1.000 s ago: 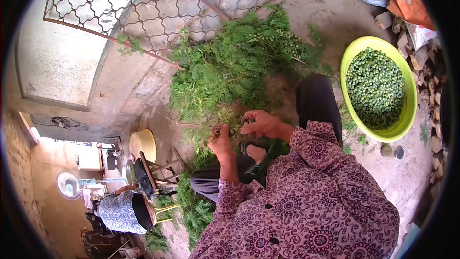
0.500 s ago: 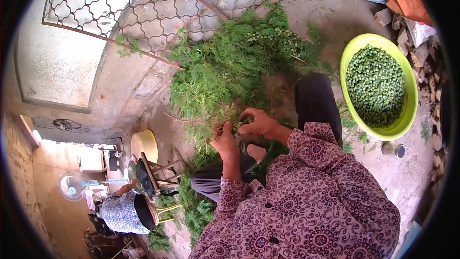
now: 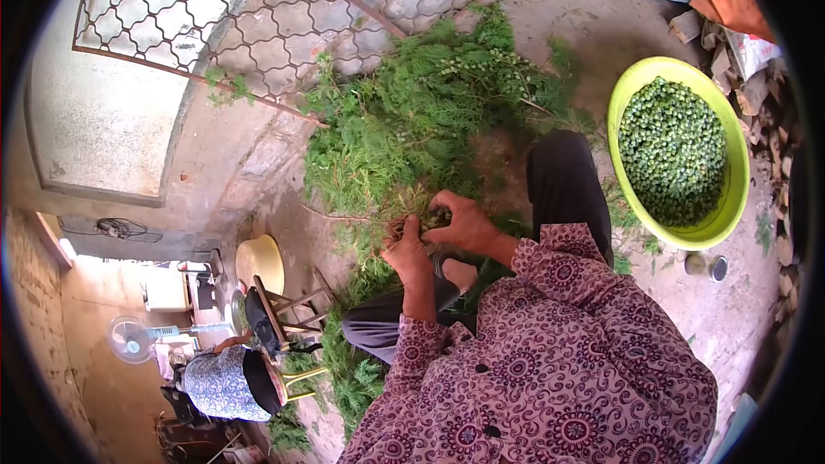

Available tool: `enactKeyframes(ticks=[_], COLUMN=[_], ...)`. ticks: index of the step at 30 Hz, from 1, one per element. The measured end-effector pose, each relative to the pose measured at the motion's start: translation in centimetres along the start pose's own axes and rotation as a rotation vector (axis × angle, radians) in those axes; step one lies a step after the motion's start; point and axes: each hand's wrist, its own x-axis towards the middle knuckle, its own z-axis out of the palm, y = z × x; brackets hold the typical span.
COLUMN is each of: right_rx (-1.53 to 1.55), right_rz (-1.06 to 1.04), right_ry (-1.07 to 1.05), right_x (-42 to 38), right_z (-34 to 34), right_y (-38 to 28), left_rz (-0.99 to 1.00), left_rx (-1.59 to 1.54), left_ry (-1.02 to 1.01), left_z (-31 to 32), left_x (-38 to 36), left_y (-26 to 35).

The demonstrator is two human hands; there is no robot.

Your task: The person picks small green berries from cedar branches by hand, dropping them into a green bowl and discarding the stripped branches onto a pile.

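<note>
My left hand (image 3: 409, 259) is closed round a green and brownish sprig (image 3: 406, 210) in front of my body. Close beside it, my right hand (image 3: 466, 225) has thumb and forefinger curled at the same sprig, near small green cones. A big heap of leafy green branches (image 3: 421, 103) lies just beyond both hands. At the right stands a yellow-green basin (image 3: 740, 163) holding many small round green cones (image 3: 670, 150).
A metal lattice (image 3: 326, 0) leans behind the heap. Right of the basin are stacked wood pieces (image 3: 754, 94), with a small jar (image 3: 717, 268) below it. At the lower left, another person (image 3: 225, 382) sits near a fan (image 3: 131, 339) and wooden chair (image 3: 273, 318).
Both hands have shifted very slightly and stay at the sprig. The other person's arm at the lower left has moved a little lower.
</note>
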Motion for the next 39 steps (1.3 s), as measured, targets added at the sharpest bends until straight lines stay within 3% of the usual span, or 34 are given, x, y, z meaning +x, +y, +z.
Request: enactKeyframes(ticks=[7,17,22,28,39], right_rx=[-0.067,-0.031,0.295,0.049,0.247], right_rz=[-0.161,-0.135,0.018,-0.056,-0.018], right_ry=[0.043,0.038,-0.037,0.006,-0.05], right_x=[0.0,0.0,0.2,-0.1,0.1], right_z=[0.4,0.6,0.6,0.4,0.2], right_y=[0.6,0.7,1.1,0.4,0.4], left_rz=[-0.042,-0.057,-0.082,-0.123,-0.263], left_rx=[-0.063,-0.105,-0.141,-0.147,-0.232], left_ry=[-0.03,-0.032,-0.029,-0.005,-0.06], left_z=[0.0,0.2,0.0,0.3,-0.7], left_x=[0.3,0.1,0.1,-0.1,0.9], left_y=[-0.6,-0.5,-0.6,-0.4,-1.3])
